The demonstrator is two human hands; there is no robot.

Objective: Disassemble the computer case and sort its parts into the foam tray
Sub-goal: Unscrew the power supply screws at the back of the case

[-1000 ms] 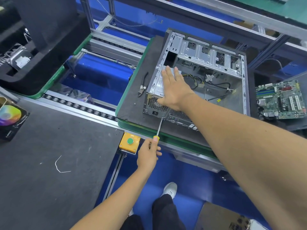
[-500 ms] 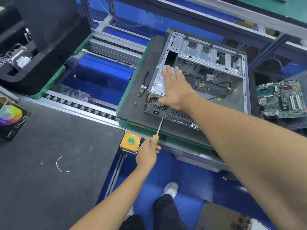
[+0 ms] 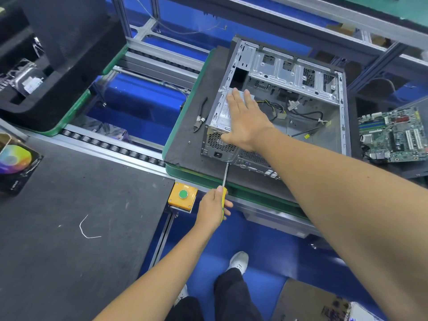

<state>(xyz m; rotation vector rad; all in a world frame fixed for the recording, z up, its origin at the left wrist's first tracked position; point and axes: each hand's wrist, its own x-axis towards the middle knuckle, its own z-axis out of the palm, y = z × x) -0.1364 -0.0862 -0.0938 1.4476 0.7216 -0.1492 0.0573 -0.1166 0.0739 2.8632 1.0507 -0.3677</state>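
A: Fingers?

B: My right hand (image 3: 245,121) lies flat, fingers straight, slightly spread, pressing the silver sheet-metal power supply box (image 3: 221,117) in the open grey steel computer case (image 3: 289,105). My left hand (image 3: 213,209) curls round the yellow-handled screwdriver (image 3: 224,181).

A: Advice?

B: Keep the tip square on the case's perforated rear panel (image 3: 250,156); hold the box steady. Black side cutters (image 3: 200,117) lie left of the case, green circuit board (image 3: 393,135) right.
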